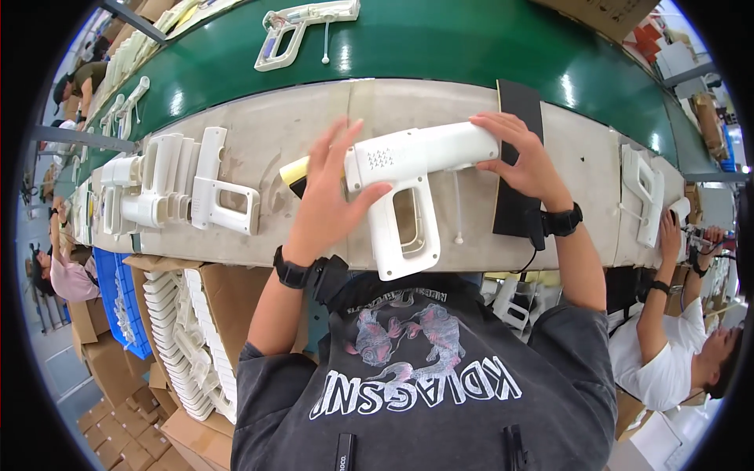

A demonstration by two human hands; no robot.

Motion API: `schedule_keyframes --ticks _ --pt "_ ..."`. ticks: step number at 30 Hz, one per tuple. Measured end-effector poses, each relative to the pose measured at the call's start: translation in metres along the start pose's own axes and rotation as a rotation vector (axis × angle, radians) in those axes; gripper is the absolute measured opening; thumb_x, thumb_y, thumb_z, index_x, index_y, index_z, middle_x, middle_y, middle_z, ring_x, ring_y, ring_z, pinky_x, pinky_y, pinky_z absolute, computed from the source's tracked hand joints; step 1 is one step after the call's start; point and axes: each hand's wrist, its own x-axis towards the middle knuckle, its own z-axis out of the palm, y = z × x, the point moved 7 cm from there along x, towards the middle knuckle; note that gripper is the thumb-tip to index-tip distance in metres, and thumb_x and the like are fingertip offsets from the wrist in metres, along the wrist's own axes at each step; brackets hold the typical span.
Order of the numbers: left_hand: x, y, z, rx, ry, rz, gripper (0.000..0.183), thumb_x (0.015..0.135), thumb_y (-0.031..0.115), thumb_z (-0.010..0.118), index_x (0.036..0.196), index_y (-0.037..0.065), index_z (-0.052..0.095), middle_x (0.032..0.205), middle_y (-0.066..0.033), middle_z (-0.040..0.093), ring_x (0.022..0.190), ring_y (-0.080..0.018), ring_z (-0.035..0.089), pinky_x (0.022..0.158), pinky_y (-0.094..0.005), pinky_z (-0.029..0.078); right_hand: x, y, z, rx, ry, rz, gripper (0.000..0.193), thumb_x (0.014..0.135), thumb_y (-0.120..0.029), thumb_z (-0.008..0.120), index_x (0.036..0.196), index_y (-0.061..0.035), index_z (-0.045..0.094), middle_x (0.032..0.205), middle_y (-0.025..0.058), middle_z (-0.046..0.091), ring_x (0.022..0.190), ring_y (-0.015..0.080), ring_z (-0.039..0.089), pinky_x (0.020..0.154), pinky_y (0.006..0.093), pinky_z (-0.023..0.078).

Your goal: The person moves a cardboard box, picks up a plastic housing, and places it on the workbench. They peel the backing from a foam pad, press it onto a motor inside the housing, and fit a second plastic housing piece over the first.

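A pale workbench (267,133) runs beside a green conveyor belt (440,39). Above the bench, the left hand (326,196) and right hand (522,157) both grip a white pistol-shaped plastic housing (416,177), while more white housings (181,188) lie to the left.

An open brown cardboard carton (236,302) stands under the near edge of the bench, at the person's left; rows of white plastic shells are stacked on edge inside it. Just left of it sits a blue plastic crate (118,294) holding more white parts. Below both, plain brown cardboard boxes (118,424) lie piled on the floor, some closed, some flattened. Another brown cardboard carton (601,12) rests at the far edge of the green belt, upper right. Beside it a small white box with red shapes (646,39) shows near the rim, too blurred to tell more.
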Motion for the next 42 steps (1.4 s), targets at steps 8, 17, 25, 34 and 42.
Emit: schedule_keyframes --ticks 8,17,25,34,42 --pt "0.007 -0.028 0.027 -0.045 -0.271 -0.112 0.066 0.084 0.024 0.080 0.143 0.007 0.054 0.138 -0.0165 0.053 0.128 -0.0328 0.052 0.107 -0.0401 0.044 -0.007 0.016 0.008 -0.016 -0.003 0.059 0.071 0.069 -0.007 0.084 0.136 -0.0097 0.061 0.137 0.0083 0.062 0.130 0.0311 0.051 0.113 0.0425 0.039" --pt "0.007 -0.028 0.033 0.000 -0.268 -0.107 0.062 0.086 0.021 0.078 0.141 0.006 0.054 0.137 -0.0177 0.054 0.127 -0.0351 0.053 0.106 -0.0411 0.044 -0.011 0.021 0.016 -0.083 -0.032 0.086 0.071 0.070 -0.008 0.084 0.138 -0.0103 0.061 0.138 0.0061 0.062 0.132 0.0301 0.051 0.113 0.0422 0.037" --pt "0.006 -0.024 0.031 0.053 -0.272 -0.095 0.060 0.086 0.019 0.077 0.140 0.005 0.054 0.136 -0.0173 0.056 0.124 -0.0357 0.055 0.105 -0.0419 0.046 -0.011 0.017 0.014 -0.141 -0.043 0.049 0.070 0.070 -0.011 0.085 0.137 -0.0095 0.061 0.136 0.0065 0.063 0.131 0.0278 0.051 0.113 0.0421 0.036" --pt "0.010 -0.017 0.025 0.072 -0.268 -0.061 0.060 0.086 0.018 0.078 0.139 0.005 0.054 0.137 -0.0163 0.056 0.124 -0.0356 0.055 0.105 -0.0420 0.046 -0.013 0.010 0.010 -0.122 -0.032 0.061 0.071 0.070 -0.012 0.085 0.137 -0.0095 0.061 0.136 0.0065 0.064 0.130 0.0279 0.052 0.113 0.0412 0.035" --pt "0.010 -0.029 0.031 0.045 -0.273 -0.075 0.059 0.086 0.014 0.076 0.140 0.005 0.054 0.138 -0.0161 0.056 0.128 -0.0338 0.054 0.107 -0.0395 0.043 -0.013 0.017 0.021 -0.146 -0.037 0.101 0.071 0.071 -0.011 0.084 0.138 -0.0098 0.061 0.137 0.0064 0.063 0.129 0.0284 0.052 0.113 0.0408 0.036"
